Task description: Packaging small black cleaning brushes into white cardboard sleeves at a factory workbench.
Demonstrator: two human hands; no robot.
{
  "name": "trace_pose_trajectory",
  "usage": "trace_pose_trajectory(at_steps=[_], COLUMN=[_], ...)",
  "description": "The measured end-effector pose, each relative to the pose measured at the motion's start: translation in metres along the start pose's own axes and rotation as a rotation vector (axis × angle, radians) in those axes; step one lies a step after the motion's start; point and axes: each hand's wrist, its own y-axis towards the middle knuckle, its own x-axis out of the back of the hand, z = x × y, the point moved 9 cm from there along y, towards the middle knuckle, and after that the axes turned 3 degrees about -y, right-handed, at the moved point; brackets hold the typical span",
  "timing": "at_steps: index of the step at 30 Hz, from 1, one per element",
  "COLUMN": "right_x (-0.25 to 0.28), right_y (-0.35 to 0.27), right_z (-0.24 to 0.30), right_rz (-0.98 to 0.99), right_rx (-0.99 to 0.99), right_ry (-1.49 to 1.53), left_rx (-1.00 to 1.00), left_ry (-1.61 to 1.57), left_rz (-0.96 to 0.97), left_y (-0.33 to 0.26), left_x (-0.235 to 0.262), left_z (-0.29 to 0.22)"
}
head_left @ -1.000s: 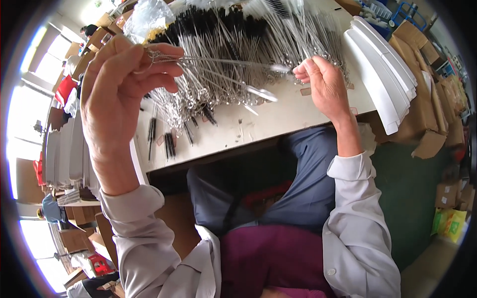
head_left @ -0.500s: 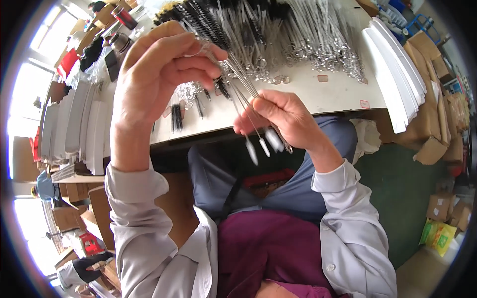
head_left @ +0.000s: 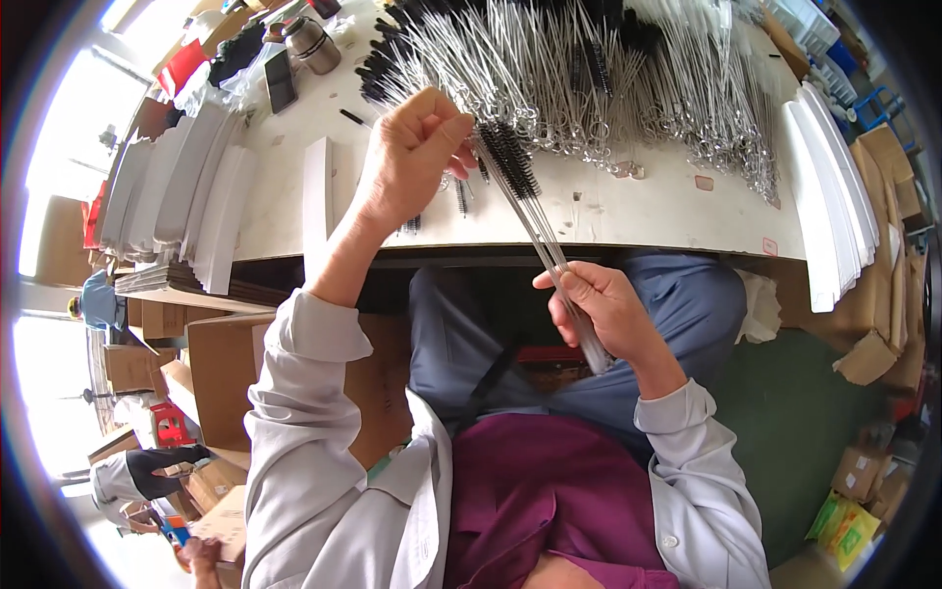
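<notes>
My left hand is raised over the table's front edge, fingers pinched on the black bristle end of a small bundle of thin wire brushes. The bundle slants down to my right hand, which is closed round the metal handle ends above my lap. A large heap of the same wire brushes, black tips and twisted metal stems, covers the white table behind my hands.
Stacks of white flat sleeves lie at the table's right end, and more white stacks at the left. A dark phone and a metal flask stand far left. Cardboard boxes sit on the floor.
Both hands have lowered from the heap toward my lap. The brush bundle, held between them, now slants from the left hand down to the right.
</notes>
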Motion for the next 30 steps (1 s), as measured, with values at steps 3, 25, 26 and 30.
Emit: trace_pose_trajectory(at_steps=[3, 25, 26, 30], right_x=[0.006, -0.004, -0.006, -0.013], right_y=[0.001, 0.01, 0.011, 0.017], right_z=[-0.01, -0.027, -0.029, -0.037], right_rz=[-0.047, -0.198, -0.187, -0.144], right_rx=[0.023, 0.181, 0.162, 0.142], right_ry=[0.003, -0.477, -0.457, -0.501], left_rx=[-0.104, 0.646, 0.633, 0.644], left_ry=[0.267, 1.464, 1.425, 1.3], left_rz=[-0.11, -0.338, -0.344, -0.369], left_y=[-0.016, -0.147, -0.156, -0.171], left_x=[0.004, 0.165, 0.17, 0.196], left_z=[-0.002, 0.049, 0.056, 0.085])
